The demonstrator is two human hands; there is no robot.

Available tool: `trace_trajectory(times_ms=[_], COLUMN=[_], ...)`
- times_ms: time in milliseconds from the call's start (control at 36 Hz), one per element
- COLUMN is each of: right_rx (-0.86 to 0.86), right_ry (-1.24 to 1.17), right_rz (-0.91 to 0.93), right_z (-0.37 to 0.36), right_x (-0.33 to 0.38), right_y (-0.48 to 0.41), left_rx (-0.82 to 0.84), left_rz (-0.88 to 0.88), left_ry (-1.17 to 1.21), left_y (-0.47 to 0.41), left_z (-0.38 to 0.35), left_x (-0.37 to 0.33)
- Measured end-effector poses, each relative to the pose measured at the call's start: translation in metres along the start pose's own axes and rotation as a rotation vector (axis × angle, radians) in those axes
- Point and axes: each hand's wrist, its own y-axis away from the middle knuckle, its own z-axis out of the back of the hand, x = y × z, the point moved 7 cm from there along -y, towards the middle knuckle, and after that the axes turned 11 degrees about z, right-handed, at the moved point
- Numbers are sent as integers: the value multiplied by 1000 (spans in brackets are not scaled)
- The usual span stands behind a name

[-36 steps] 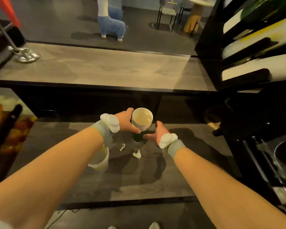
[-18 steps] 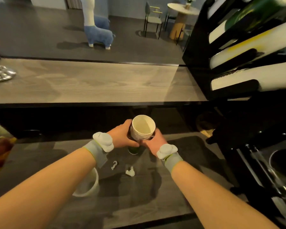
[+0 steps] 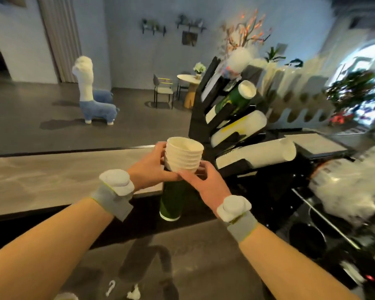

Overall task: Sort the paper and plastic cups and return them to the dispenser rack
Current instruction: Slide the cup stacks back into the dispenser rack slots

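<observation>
I hold a stack of paper cups upright in front of me, white rims on top and dark green bodies below. My left hand grips it from the left. From the right, my right hand wraps around the same stack. The black dispenser rack stands just behind and to the right of the stack. Its slanted slots hold a green cup stack and long white cup stacks. The rim of a clear plastic cup peeks in at the bottom edge.
A raised grey counter ledge runs across the left. Small white scraps lie on the lower counter. Dark machine parts and round openings fill the lower right. Beyond the counter are an alpaca figure and a café table with chairs.
Both hands have lifted the cup stack off the lower counter, up toward the rack. My view has tilted up, and the plastic cup has dropped to the bottom edge.
</observation>
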Motion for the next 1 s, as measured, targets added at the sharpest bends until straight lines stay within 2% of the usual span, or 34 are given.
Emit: trace_trajectory(times_ms=[250,361,500,556,639,722,833,917,1000], right_rx=[-43,-186,-345,-383,-433,-473,-493,-511,-511], right_ry=[185,191,147,84,71,126,315,429,594], right_rz=[73,116,134,137,161,183,223,250,284], right_z=[91,137,185,201,232,256,285,300,309], right_x=[36,47,65,72,89,112,145,168,188], right_y=[-1,7,15,14,6,-1,-20,-38,-59], left_rx=[16,20,96,32,-112,-121,-228,-358,-404], left_rz=[-153,-162,-156,-180,-264,-322,-370,-313,-291], left_ry=[560,759,813,709,326,142,-21,-186,-290], left_y=[-20,-37,-56,-61,-70,-79,-103,-127,-146], left_z=[11,-1,-19,-17,-13,-21,-24,-22,-26], left_x=[-117,-153,-172,-174,-184,-191,-207,-219,-232])
